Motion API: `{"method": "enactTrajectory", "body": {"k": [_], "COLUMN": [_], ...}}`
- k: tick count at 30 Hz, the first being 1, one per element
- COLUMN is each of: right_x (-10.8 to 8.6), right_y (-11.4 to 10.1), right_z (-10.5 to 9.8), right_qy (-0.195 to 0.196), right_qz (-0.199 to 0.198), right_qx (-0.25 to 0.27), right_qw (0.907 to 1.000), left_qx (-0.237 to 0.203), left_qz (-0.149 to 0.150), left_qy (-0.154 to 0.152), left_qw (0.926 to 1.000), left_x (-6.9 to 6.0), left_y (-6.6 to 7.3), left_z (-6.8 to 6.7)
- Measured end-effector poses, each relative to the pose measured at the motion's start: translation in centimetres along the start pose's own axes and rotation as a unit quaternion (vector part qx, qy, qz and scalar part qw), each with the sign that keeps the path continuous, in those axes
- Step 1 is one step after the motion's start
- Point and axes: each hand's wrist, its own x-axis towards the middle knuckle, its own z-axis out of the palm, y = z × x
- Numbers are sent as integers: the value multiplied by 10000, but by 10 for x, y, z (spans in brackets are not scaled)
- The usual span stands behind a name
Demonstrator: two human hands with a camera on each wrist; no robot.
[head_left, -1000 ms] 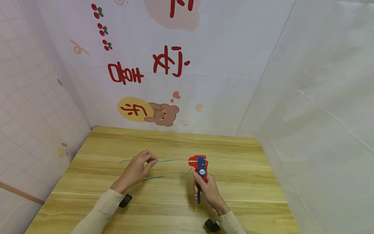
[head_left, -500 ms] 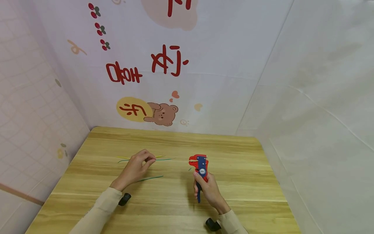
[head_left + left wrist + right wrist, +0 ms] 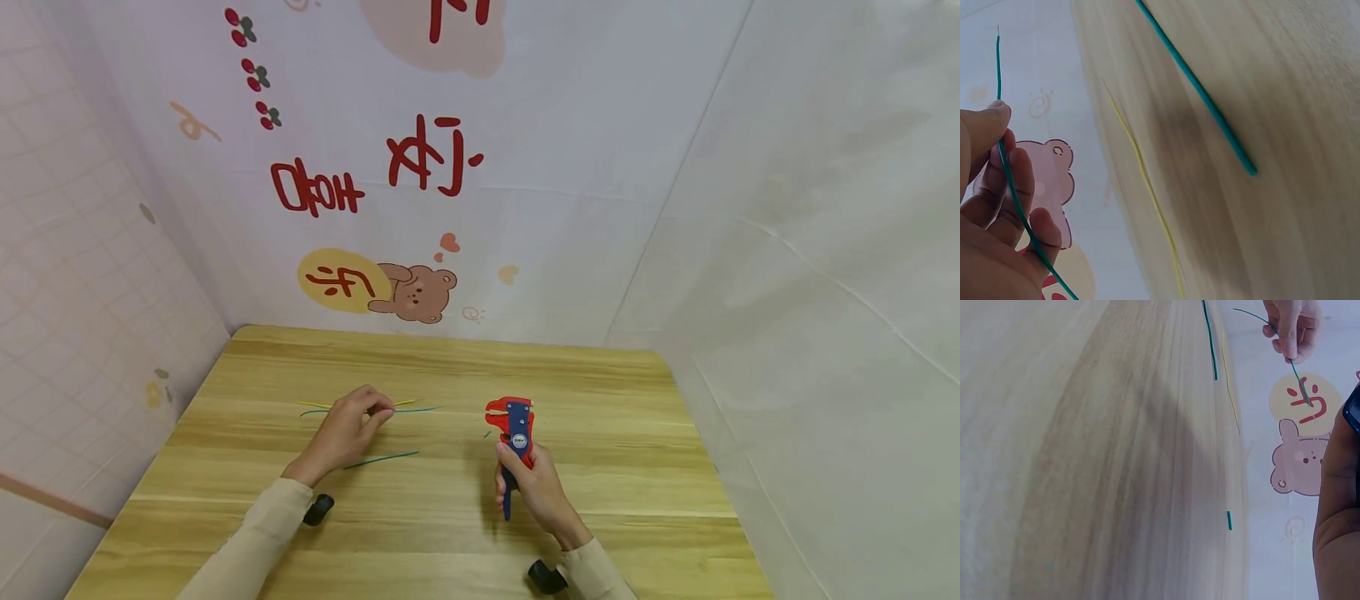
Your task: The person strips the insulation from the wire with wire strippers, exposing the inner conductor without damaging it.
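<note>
In the head view my left hand [image 3: 347, 429] is raised above the table's left half. Its thumb and fingertips pinch a green wire [image 3: 1013, 194], whose thin bare tip [image 3: 998, 30] points up in the left wrist view. My right hand [image 3: 538, 492] grips the handles of a red and blue wire stripper [image 3: 517, 422], held upright with its red jaws facing left and nothing between them. The right wrist view shows only a dark edge of this tool [image 3: 1352, 411]. A gap separates the wire's tip from the stripper.
On the wooden table [image 3: 615, 467] lie a yellow wire [image 3: 1154, 194] with a bare end and a second green wire [image 3: 382, 459]. A short green offcut [image 3: 1230, 520] lies near the stripper. Printed cloth walls [image 3: 562, 167] enclose the back and sides.
My left hand has drifted slightly left with the green wire, uncovering more of the green wire on the table. The stripper stays almost in place; its lower handle end has shifted slightly left.
</note>
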Motion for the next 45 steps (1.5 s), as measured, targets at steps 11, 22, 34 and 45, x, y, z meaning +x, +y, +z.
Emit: {"method": "enactTrajectory", "body": {"k": [11, 22, 34, 45], "right_x": [0, -1, -1, -2], "right_y": [2, 2, 4, 5], "right_z": [0, 0, 0, 0], "right_qy": [-10, 19, -24, -68], "right_qz": [12, -11, -3, 14], "right_qx": [100, 116, 149, 149], "right_qw": [9999, 9999, 9999, 9999], "left_qx": [65, 126, 241, 464], "left_qz": [-263, -449, -509, -679], "left_qy": [-135, -278, -340, -403], "left_qw": [9995, 9985, 9978, 9958], "left_x": [0, 1, 8, 11], "left_y": [-15, -27, -32, -40], "left_z": [2, 4, 5, 7]}}
